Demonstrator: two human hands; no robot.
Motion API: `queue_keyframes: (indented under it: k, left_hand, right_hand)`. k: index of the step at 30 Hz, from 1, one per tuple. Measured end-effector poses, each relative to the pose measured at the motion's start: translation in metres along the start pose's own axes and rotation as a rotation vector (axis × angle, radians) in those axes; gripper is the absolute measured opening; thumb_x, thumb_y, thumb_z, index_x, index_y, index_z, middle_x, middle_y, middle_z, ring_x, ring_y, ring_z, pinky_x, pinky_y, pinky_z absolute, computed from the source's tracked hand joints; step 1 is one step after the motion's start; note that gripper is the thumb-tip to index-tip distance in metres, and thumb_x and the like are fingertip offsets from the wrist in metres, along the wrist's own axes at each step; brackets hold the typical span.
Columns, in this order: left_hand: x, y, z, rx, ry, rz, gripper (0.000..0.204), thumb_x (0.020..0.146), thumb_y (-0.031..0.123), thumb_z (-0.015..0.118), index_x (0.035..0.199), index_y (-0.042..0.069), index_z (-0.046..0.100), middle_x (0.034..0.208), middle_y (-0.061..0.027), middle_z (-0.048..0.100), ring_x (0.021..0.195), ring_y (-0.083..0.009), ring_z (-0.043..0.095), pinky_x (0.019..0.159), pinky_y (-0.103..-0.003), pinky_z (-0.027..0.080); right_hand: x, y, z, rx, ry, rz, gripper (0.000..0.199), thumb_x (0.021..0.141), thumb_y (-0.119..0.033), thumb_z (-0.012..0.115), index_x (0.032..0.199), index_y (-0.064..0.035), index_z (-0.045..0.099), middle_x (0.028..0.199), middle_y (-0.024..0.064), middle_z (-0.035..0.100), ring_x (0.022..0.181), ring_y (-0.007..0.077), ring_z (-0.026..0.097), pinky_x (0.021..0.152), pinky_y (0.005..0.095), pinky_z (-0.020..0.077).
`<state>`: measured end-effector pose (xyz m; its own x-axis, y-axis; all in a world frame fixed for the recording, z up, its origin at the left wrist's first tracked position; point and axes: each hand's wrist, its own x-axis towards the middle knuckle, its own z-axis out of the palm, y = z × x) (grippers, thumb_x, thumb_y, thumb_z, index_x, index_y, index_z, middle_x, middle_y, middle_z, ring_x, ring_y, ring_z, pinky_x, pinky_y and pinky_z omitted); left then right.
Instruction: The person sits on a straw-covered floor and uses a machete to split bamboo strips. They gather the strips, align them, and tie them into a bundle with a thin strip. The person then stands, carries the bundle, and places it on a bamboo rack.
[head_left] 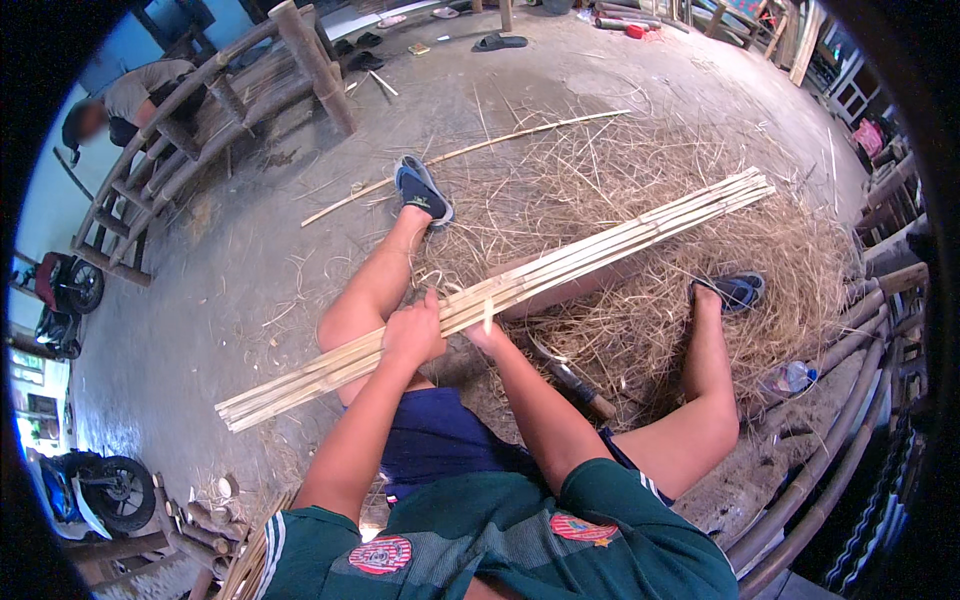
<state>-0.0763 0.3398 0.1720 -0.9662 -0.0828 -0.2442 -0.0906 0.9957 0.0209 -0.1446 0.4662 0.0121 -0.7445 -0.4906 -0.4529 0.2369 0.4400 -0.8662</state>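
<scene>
The floor [230, 260] is lying bare and grey at the left, and a wide heap of shavings [640, 300] is covering it between the person's spread legs. Across that heap a bundle of slats [560, 262] is running, low at the left and rising toward the upper right, its middle resting over the left thigh. A pole [470, 148] is lying on the floor beyond the left sandal [422, 192], well apart from the bundle.

The left hand [413, 333] is closing over the top of the slats, fingers curled down together and clamped on them. The right hand [486, 335] is sitting just beside it, under and behind the bundle; it seems to be touching the slats, but I cannot tell how its fingers are set, since the slats are hiding most of them.

To my eye the person is gathering and evening the slats. Doing it well would call for keeping both hands close together near the balance point, so the long free end is not sagging or fanning out, and for squeezing evenly so no thin slat is slipping sideways. A knife [578, 382] is lying on the shavings under the right forearm; keeping the wrist clear of its blade seems wise.
</scene>
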Motion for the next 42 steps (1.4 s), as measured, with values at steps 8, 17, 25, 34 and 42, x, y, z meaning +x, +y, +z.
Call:
queue_keyframes:
  k: [8,17,25,34,42]
  left_hand:
    - [0.000,-0.003,-0.002,-0.065,-0.050,0.039,0.094,0.075,0.020,0.072,0.158,0.027,0.028,0.109,-0.0175,0.070,0.096,-0.0368,0.070,0.084,-0.047,0.057]
    - [-0.001,0.002,-0.008,-0.077,-0.107,0.008,0.095,0.075,0.031,0.078,0.157,0.042,0.030,0.106,-0.0180,0.070,0.098,-0.0380,0.070,0.085,-0.049,0.057]
    - [-0.003,0.006,-0.014,-0.016,-0.131,0.004,0.089,0.082,0.031,0.073,0.158,0.038,0.028,0.113,-0.0169,0.067,0.103,-0.0345,0.068,0.088,-0.048,0.054]
    - [-0.012,0.010,0.043,0.040,0.485,0.272,0.078,0.078,0.029,0.078,0.146,0.008,0.049,0.137,-0.0143,0.057,0.125,-0.0315,0.057,0.106,-0.047,0.044]
    - [-0.012,-0.004,0.051,0.088,0.540,0.396,0.048,0.091,0.024,0.066,0.138,0.017,0.061,0.145,-0.0103,0.057,0.132,-0.0284,0.056,0.110,-0.046,0.043]
  right_hand:
    - [-0.008,0.009,0.011,0.099,-0.117,-0.075,0.037,0.103,-0.033,0.048,0.122,-0.0050,0.063,0.102,0.0089,0.069,0.084,0.0192,0.065,0.072,0.0340,0.0537]
    - [-0.080,-0.009,0.002,1.118,-0.284,0.099,0.028,0.107,-0.034,0.050,0.107,-0.0075,0.061,0.089,0.0029,0.060,0.072,0.0119,0.055,0.068,0.0294,0.0504]
    - [-0.095,-0.043,-0.008,0.951,-0.275,0.189,0.030,0.106,-0.037,0.054,0.092,-0.0107,0.060,0.072,-0.0062,0.050,0.057,0.0079,0.041,0.057,0.0272,0.0402]
    - [-0.088,-0.044,-0.003,0.480,-0.087,0.091,0.036,0.107,-0.038,0.047,0.091,-0.0088,0.062,0.067,-0.0041,0.045,0.053,0.0095,0.038,0.046,0.0277,0.0306]
    - [-0.104,-0.037,-0.032,0.144,-0.253,0.019,0.043,0.103,-0.037,0.052,0.087,-0.0004,0.067,0.066,0.0071,0.063,0.055,0.0158,0.057,0.053,0.0350,0.0470]
